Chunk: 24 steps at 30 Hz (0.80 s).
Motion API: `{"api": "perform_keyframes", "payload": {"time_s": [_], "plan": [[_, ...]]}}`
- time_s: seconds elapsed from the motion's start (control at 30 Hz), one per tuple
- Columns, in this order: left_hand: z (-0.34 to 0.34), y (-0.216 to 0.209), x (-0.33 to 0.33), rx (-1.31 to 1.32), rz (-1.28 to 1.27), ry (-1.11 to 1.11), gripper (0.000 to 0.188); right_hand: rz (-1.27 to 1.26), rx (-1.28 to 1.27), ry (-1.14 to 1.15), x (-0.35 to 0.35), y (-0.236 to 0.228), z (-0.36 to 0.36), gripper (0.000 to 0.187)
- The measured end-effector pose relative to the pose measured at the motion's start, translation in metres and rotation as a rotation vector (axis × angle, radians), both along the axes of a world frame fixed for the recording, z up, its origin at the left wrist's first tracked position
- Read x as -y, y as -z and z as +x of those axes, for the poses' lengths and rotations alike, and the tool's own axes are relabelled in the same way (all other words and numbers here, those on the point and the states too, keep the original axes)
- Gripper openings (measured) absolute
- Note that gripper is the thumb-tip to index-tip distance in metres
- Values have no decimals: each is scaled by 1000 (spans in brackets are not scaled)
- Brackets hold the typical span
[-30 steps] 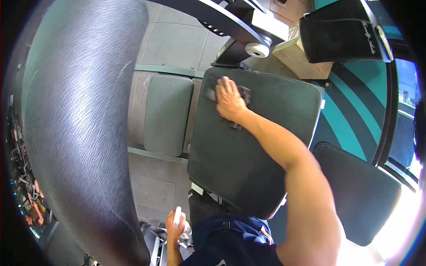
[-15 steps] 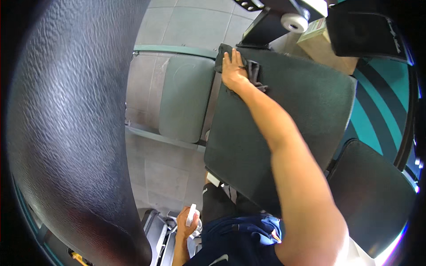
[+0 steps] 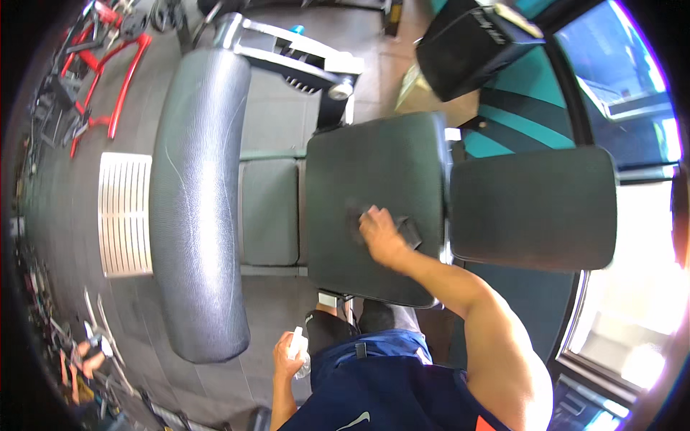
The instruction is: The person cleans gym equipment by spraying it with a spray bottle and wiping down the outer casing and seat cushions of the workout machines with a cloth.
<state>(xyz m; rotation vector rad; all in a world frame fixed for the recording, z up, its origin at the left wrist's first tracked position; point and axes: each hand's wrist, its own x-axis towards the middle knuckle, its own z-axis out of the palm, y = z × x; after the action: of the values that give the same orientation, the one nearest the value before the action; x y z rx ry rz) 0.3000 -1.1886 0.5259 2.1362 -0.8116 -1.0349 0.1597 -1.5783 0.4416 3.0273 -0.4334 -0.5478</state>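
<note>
My right hand (image 3: 386,235) presses a dark cloth (image 3: 409,231) onto the square grey-green padded seat (image 3: 374,158) in front of me. The fingers are bent over the cloth, which is smeared by motion around them. Low beside my thigh, my left hand (image 3: 284,355) grips a clear spray bottle (image 3: 301,364) with a white trigger head. The bottle is upright, away from the seat. To the left of the seat lies a smaller grey pad (image 3: 270,212), and to its right is a wide backrest pad (image 3: 532,208).
A long black roller pad (image 3: 200,208) stands up left of the seat, beside a slatted metal footplate (image 3: 125,214). A metal arm (image 3: 302,57) spans behind. A black box-shaped object (image 3: 467,50) is at the far right. Red-framed equipment (image 3: 129,79) stands far left.
My right hand with the cloth has moved from the seat's far left corner back toward its near middle. The view has pulled up and back from the roller pad. My left hand still holds the bottle.
</note>
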Motion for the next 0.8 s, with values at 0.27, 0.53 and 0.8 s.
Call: {"api": "perform_keyframes", "payload": {"time_s": [0.27,0.53,0.8], "plan": [[25,-24,50,205,-249,272,14,-3,261,122,-75,-55,-134,52],[-33,-28,-22,249,-187,79,16,943,628,1203,-130,-150,-264,37],[-156,-70,-90,133,-54,-65,18,571,1407,937,-28,-92,-262,47]]}}
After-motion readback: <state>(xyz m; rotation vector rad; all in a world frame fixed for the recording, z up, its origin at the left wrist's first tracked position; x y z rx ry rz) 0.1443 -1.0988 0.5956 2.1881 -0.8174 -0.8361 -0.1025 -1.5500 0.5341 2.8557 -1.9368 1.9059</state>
